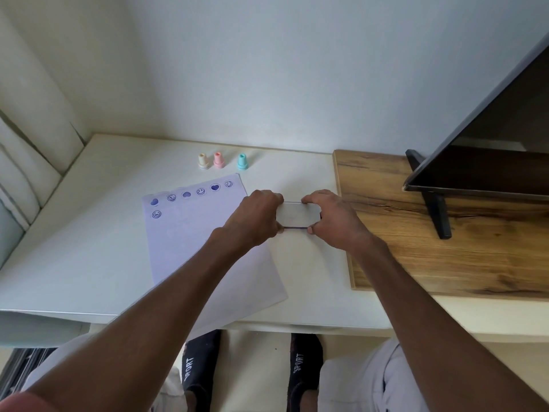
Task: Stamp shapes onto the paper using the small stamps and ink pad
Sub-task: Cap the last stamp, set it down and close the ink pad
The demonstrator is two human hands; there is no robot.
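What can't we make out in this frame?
Head view only:
- Ink pad: both ends covered by left hand and right hand; can't tell if the lid is being opened or closed.
- Stamps: faces down on the table, designs hidden.
- Paper: near part covered by the left forearm.
- TV: cut off by the right edge.
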